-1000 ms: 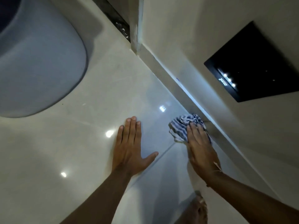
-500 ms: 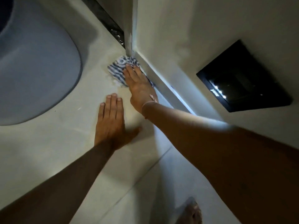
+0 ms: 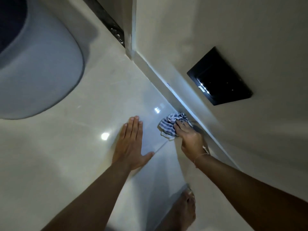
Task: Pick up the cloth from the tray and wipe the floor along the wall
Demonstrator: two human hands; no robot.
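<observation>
The right hand (image 3: 191,139) presses the striped cloth (image 3: 170,125) onto the floor (image 3: 66,155) against the wall (image 3: 216,39) skirting, fingers curled over it — their tips hidden in the folds. The left hand (image 3: 131,144) lies flat, fingers spread, holding nothing. Half a second ago the cloth was up in the corner by the door frame; it has come back along the wall.

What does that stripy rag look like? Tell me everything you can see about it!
The cloth looks like soft woven fabric with dark blue and white stripes. It is crumpled into a loose bunch, not spread flat, with a frayed-looking edge trailing toward the person. It lies on the glossy pale floor, right beside the skirting at the foot of the wall. The right hand presses on it from above, fingers covering its near side. The left hand rests flat on the floor, apart from it.
</observation>
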